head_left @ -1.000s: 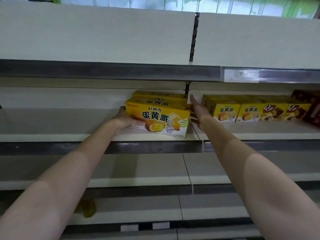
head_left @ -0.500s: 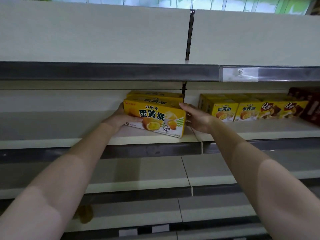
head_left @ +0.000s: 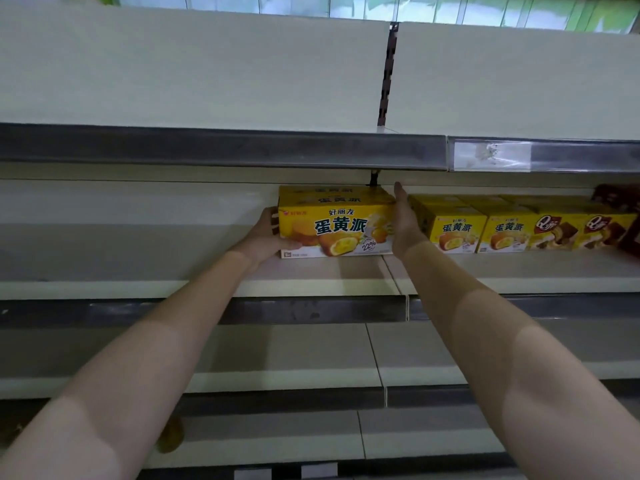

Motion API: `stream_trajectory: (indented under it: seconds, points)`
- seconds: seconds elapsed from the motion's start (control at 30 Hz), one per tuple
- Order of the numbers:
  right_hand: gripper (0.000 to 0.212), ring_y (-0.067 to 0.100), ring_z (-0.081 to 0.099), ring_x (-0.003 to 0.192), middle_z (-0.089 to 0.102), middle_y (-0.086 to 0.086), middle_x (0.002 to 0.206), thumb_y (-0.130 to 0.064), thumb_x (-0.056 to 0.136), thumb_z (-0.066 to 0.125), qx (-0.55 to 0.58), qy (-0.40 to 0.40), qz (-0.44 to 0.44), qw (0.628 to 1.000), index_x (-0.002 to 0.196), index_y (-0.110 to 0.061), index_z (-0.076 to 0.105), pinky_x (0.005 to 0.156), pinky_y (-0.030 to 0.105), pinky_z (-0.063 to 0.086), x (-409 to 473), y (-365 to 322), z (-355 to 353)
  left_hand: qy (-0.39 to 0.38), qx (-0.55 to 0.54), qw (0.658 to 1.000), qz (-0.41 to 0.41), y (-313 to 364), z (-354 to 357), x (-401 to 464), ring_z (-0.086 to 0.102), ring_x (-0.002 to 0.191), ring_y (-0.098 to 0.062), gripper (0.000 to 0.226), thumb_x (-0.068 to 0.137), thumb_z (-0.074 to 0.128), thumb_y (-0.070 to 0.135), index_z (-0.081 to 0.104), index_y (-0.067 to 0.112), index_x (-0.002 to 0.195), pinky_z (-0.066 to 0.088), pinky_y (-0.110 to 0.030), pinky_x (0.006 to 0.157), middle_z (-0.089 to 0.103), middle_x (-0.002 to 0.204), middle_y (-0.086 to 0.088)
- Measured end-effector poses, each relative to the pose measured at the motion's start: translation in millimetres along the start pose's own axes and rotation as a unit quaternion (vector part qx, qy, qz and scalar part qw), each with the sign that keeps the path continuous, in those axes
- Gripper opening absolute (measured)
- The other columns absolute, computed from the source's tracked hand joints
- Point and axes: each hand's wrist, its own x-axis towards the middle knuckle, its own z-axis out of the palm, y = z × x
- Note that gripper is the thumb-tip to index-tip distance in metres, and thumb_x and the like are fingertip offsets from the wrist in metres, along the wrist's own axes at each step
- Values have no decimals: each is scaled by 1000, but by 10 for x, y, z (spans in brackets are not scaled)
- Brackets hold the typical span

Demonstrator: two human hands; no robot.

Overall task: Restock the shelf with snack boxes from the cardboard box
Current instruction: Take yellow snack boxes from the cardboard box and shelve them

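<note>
A yellow snack box (head_left: 339,223) with egg-yolk pie pictures stands on the middle shelf (head_left: 173,285), its front facing me and squared to the shelf edge. Another yellow box lies behind it, partly hidden. My left hand (head_left: 266,237) grips the box's left end, thumb along the lower front. My right hand (head_left: 403,223) presses flat against its right end with straight fingers. The cardboard box is out of view.
To the right stands a row of smaller yellow boxes (head_left: 457,230), then chocolate-pie boxes (head_left: 554,233) and a dark red box (head_left: 623,209). The upper shelf's rail (head_left: 221,147) hangs low over the boxes. A price label (head_left: 491,155) sits on that rail.
The box was skewed toward me; now it sits straight and further back. My right hand moved from beside the box onto its right end.
</note>
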Motion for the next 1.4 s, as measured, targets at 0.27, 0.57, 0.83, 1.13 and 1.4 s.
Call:
stream_trajectory:
  seconds: [0.27,0.57,0.83,1.13,1.4]
  points:
    - [50,20,63,88,63,4,102,-43,92,64,-32,46,-41,998,134,-24,45,84,35,53,127,57,0,16,47,999,5,22,154,223,56,118,-20,82,80,78,3,27,16,144,51,-38,96,56,133,-5]
    - [53,22,68,89,70,2,96,-58,83,59,-73,162,-106,978,117,-17,63,85,42,57,237,194,-42,-5,84,996,37,-40,308,281,62,105,-9,61,92,69,23,37,25,144,48,-37,96,62,125,5]
    - [54,21,63,100,62,2,99,-56,90,56,-97,113,-37,988,124,-14,54,91,39,53,245,72,-120,18,124,992,20,0,365,220,59,112,-18,54,97,62,21,37,23,145,43,-34,91,59,130,0]
    - [64,28,60,117,62,10,128,-55,88,61,-322,63,-27,944,132,-8,54,99,38,49,-73,99,-223,158,347,924,-26,169,437,-50,63,104,-36,47,89,67,49,63,5,106,44,-33,71,68,111,-16]
    - [30,29,62,98,65,11,111,-29,96,59,-458,94,-93,879,117,-8,58,76,35,46,-557,183,-523,90,355,931,-8,403,655,-476,63,94,-28,21,97,58,29,68,11,99,47,-33,76,68,103,-9]
